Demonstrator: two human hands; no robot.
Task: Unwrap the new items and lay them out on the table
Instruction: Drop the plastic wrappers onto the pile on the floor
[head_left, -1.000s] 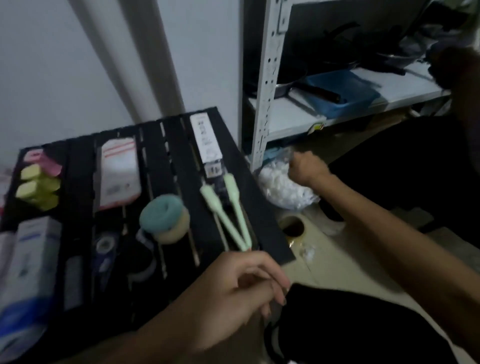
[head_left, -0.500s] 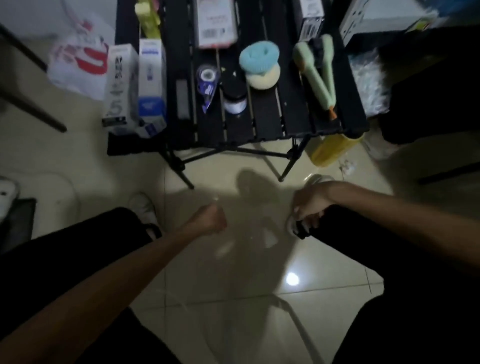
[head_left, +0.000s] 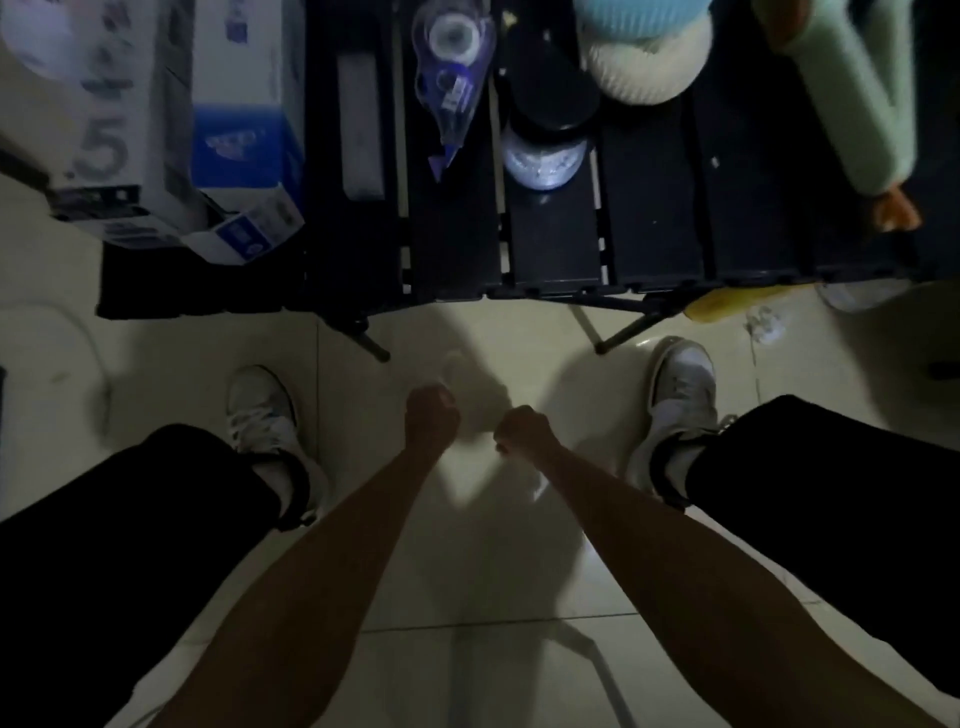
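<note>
My left hand (head_left: 431, 415) and my right hand (head_left: 522, 431) are both curled into fists, close together, low over the pale tiled floor between my legs. A faint pale shape shows just above my left fist; I cannot tell if it is a wrapper. Beyond them stands the black slatted table (head_left: 660, 249). On it lie a blue correction-tape dispenser (head_left: 452, 78), a round jar with a black lid (head_left: 545, 140), a blue-and-cream sponge (head_left: 644, 52), pale green brushes (head_left: 852, 93) and white-and-blue boxes (head_left: 244, 104).
My white shoes (head_left: 265, 410) (head_left: 680, 389) rest on the tiles on either side of the hands. The table's thin black legs (head_left: 369, 338) reach down to the floor in front. A yellow object (head_left: 727, 304) lies under the table's right corner.
The view has dropped from the tabletop to the floor. My right hand came away from the white bag at the shelf, and both hands have drawn together into fists.
</note>
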